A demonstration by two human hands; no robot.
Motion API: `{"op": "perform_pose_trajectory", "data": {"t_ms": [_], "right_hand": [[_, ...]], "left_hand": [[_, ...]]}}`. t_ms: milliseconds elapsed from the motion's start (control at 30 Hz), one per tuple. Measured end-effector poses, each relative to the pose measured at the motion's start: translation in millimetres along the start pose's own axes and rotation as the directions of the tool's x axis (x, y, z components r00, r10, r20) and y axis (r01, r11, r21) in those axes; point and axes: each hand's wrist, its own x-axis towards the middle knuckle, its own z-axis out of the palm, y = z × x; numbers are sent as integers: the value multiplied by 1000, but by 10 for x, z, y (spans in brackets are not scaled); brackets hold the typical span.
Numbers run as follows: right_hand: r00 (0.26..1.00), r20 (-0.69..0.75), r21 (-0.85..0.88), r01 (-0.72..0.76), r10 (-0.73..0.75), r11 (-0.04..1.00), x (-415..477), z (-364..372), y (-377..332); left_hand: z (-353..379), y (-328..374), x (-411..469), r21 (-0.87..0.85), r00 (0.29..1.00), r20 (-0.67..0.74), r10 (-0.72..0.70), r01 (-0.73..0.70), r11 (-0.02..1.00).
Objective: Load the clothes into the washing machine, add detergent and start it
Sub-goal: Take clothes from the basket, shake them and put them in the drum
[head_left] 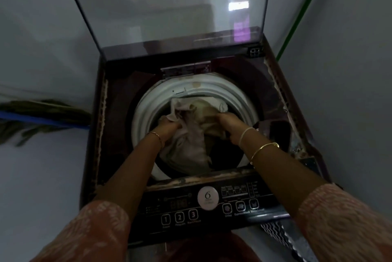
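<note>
hands: 2, both down in tub | left hand (167, 127) curled, gripping pale cloth | right hand (228, 122) curled, clutching olive fold | clothes (191, 145): 1 bundle, between and under hands, inside washing machine (114, 125) | lid (169, 17): 1, raised beyond hands | control panel (207, 204): 1, under forearms, partly covered | bangles (264, 149): 1 left wrist, 2 right

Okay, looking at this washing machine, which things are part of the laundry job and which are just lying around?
For the job: beige clothes, gripped by the left hand and right hand; drum; open lid; control panel.
Just lying about: green pipe by the right wall; striped cloth below the panel; dark fabric over a blue bar, left.
</note>
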Motion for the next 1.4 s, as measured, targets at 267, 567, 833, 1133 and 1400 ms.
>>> {"op": "perform_pose_trajectory", "data": {"t_ms": [267, 567, 833, 1133, 1400], "right_hand": [[997, -53, -57, 60, -63, 997, -61, -183, 83], [986, -41, -152, 151, -159, 977, -102, -298, 61], [935, -129, -105, 318, -330, 942, -246, -283, 156], [851, -239, -167, 438, -467, 883, -462, -321, 292], [788, -66, -481, 512, -612, 712, -604, -365, 374]], "left_hand": [[491, 388, -812, 294, 981, 168, 92, -139, 946], [651, 397, -649, 577, 963, 251, 94, -227, 785], [861, 591, -583, 128, 983, -169, 78, -57, 990], [1081, 569, -676, -36, 993, -79, 84, -87, 996], [974, 544, -1084, -195, 990, -105, 93, -112, 974]]}}
